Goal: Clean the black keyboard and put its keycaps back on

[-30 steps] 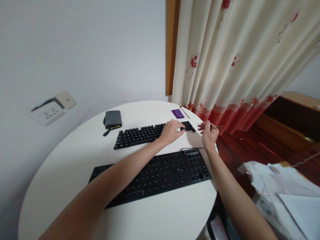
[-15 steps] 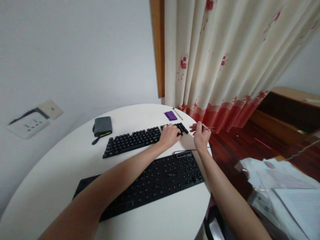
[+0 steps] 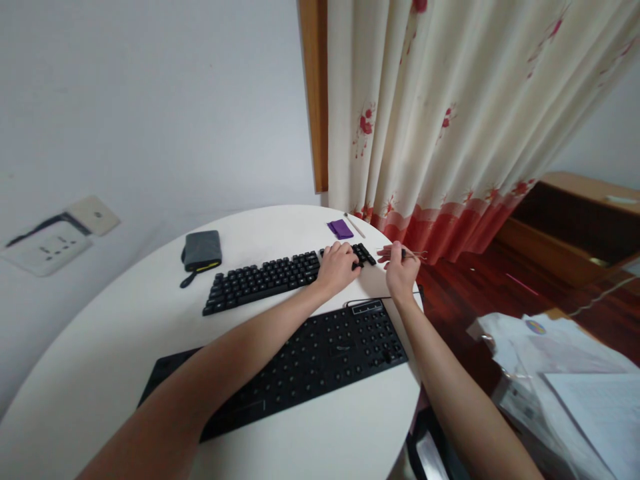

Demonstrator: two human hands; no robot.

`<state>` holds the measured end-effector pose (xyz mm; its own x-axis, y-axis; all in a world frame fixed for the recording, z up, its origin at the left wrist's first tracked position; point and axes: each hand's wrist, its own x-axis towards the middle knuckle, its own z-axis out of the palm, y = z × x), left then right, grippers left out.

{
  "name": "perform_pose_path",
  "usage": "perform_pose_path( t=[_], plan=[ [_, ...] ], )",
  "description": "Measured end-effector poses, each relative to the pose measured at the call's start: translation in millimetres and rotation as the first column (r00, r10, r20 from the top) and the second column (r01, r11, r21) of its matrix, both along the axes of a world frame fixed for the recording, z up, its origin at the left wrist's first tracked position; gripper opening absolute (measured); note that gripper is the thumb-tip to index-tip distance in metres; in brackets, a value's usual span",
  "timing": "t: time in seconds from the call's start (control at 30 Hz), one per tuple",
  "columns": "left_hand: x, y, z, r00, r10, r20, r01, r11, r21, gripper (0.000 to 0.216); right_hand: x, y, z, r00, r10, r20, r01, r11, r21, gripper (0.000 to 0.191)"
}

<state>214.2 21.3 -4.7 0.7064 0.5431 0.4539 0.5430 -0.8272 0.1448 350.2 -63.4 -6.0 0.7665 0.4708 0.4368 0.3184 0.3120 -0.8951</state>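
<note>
My left hand (image 3: 338,268) is over the right part of the laid-out black keycaps (image 3: 265,280), its thumb and fingers closed on a dark keycap (image 3: 356,266). Just right of it, at the table's edge, my right hand (image 3: 401,272) grips a wire keycap puller (image 3: 416,255); thin wire loops stick out past the fingers. Nearer me lies a black keyboard base (image 3: 320,353) with bare switches. A few keys seem to remain on its lower right. My left forearm covers part of its left side.
A grey pouch (image 3: 203,249) with a strap lies at the back left of the white round table (image 3: 100,347). A purple cloth (image 3: 341,229) and a thin brush (image 3: 355,226) lie at the back right. Plastic-wrapped papers (image 3: 565,373) are beside the table, right.
The view has shifted slightly. Both hands stay in nearly the same place, holding the same things.
</note>
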Motion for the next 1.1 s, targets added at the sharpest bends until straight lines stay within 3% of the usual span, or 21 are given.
perform_pose_path(
  t=[0.27, 0.47, 0.57, 0.63, 0.7, 0.8, 0.93, 1.1],
  plan=[
    [1, 3, -3.5, 0.997, -0.036, 0.07, 0.037, 0.999, -0.005, 0.006, -1, 0, -1.3, 1.0, -0.001, -0.003, 0.001, 0.999, -0.032, 0.051],
    [-3, 5, 8.4, 0.97, 0.065, 0.235, -0.059, 0.998, -0.032, 0.015, 2, -2, 4.5, 1.0, -0.012, -0.024, 0.012, 1.0, 0.007, 0.047],
    [-6, 7, 10.7, 0.96, 0.036, 0.276, -0.027, 0.999, -0.034, 0.02, 0, -16, 13.3, 0.999, -0.053, 0.01, 0.053, 0.998, 0.023, 0.042],
    [-7, 8, 9.1, 0.961, -0.024, 0.277, 0.036, 0.999, -0.036, 0.02, -5, -37, 18.5, 1.0, 0.005, 0.0, -0.005, 1.0, 0.017, 0.035],
    [-6, 7, 6.6, 0.957, -0.09, 0.275, 0.104, 0.994, -0.036, 0.02, -14, -66, 20.5, 0.992, 0.124, 0.004, -0.124, 0.99, -0.06, 0.032],
    [-3, 5, 3.7, 0.949, -0.163, 0.272, 0.18, 0.983, -0.037, 0.021, -26, -114, 16.4, 0.955, 0.289, 0.071, -0.259, 0.924, -0.281, 0.039],
    [-2, 5, 2.0, 0.943, -0.197, 0.269, 0.216, 0.975, -0.044, 0.022, -31, -156, 2.6, 0.939, 0.327, 0.11, -0.245, 0.857, -0.453, 0.039],
    [-3, 8, -0.4, 0.944, -0.184, 0.272, 0.206, 0.977, -0.052, 0.021, -33, -169, -9.5, 0.94, 0.325, 0.106, -0.215, 0.804, -0.554, 0.041]
  ],
)
